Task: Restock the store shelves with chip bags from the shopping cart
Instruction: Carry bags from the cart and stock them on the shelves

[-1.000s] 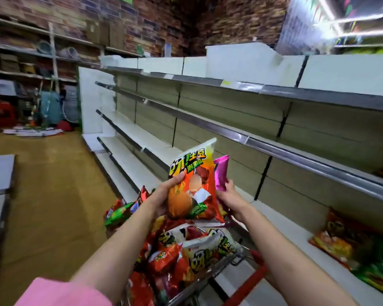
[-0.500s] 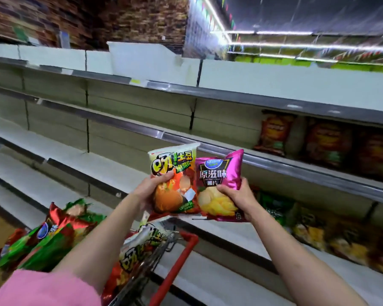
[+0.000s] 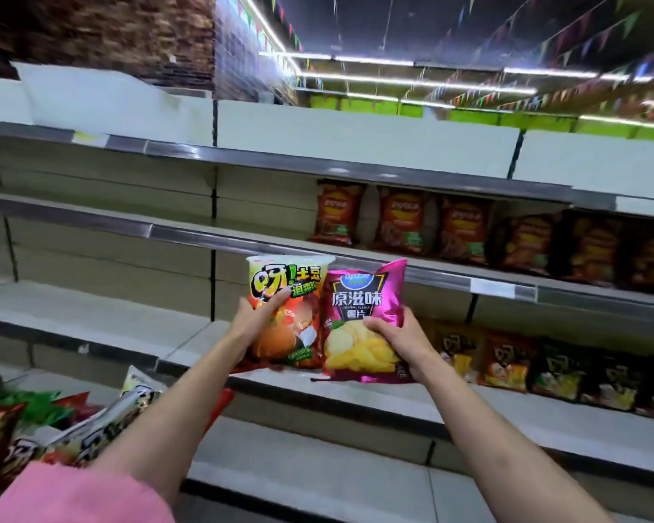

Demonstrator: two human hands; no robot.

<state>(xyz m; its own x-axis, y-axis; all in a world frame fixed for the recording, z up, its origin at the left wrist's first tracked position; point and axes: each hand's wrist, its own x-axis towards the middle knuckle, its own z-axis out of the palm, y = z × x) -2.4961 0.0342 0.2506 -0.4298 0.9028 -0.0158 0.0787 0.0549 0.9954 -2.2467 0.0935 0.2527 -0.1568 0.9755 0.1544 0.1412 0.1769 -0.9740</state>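
Both hands loaded, one bag each. Left hand [image 3: 255, 322] grips the orange-and-yellow chip bag [image 3: 287, 315] by its left edge, thumb across the front over the printed logo, fingers behind. Right hand [image 3: 403, 343] pinches the pink chip bag [image 3: 363, 318] at its lower right, thumb on the front over the chip picture, remaining fingers wrapped behind.

Bags are upright, side by side, inner edges touching or slightly overlapping; can't tell which is in front. Both are held up in front of the shelf unit, bottoms just above the front lip of the lower white shelf [image 3: 355, 398]. Contact with the shelf surface: can't tell.

Shelf state:
- Upper shelf [image 3: 393, 258], right half: row of dark red chip bags [image 3: 401, 220] standing upright, blurring out toward the right.
- Lower white shelf, right of the right hand: row of yellow, orange and dark green bags [image 3: 506, 368] standing at the back.
- Left sections of both shelves: bare white board.

Shopping cart [image 3: 219, 405]: only the red handle edge shows at lower left, partly behind the left forearm. More chip bags [image 3: 35, 424] piled in it, red, green and white-black packs, motion-blurred.

Pink sleeve [image 3: 76, 496] at the bottom left corner.
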